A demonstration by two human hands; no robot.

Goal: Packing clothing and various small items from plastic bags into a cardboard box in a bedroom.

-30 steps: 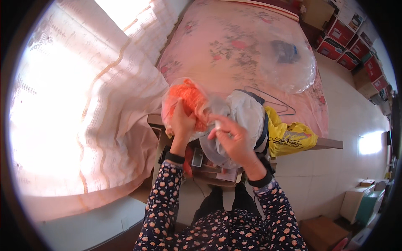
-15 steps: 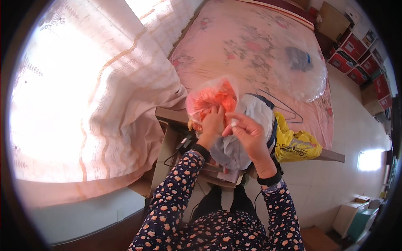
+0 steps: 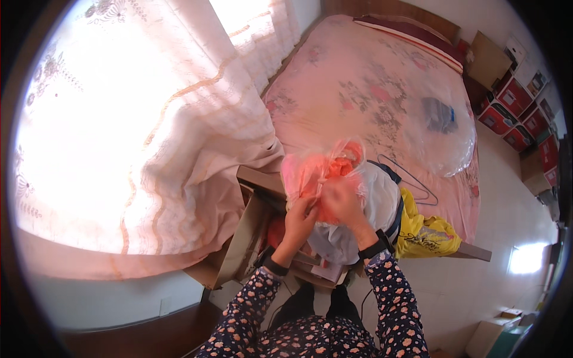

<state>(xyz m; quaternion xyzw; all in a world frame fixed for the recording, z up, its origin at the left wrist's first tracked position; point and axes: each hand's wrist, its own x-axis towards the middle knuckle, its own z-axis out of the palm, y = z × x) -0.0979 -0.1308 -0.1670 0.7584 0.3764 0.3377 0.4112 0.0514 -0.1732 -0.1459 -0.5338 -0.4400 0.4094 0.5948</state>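
A clear plastic bag with something pink and orange-red inside (image 3: 303, 170) is bunched up in front of me, on top of a pile at the bed's near edge. My left hand (image 3: 300, 219) pinches the near left side of this plastic bag. Against its right side is my right hand (image 3: 343, 203), smeared by motion, so its fingers do not show clearly. White fabric (image 3: 382, 200) lies to the right of the bag and continues below it. Beside that hangs a bright yellow plastic bag (image 3: 421, 232) with dark markings.
Under my hands stands an opened cardboard box (image 3: 239, 238). A wire hanger (image 3: 412, 179) and a large clear plastic bag (image 3: 456, 143) rest on the pink floral bed (image 3: 334, 71). Pale curtains (image 3: 197, 137) hang at left; red boxes (image 3: 498, 119) fill a far-right shelf.
The view has shifted, showing the headboard. My left hand has come out from the bag's middle to its near side. My right hand has moved in against the bag.
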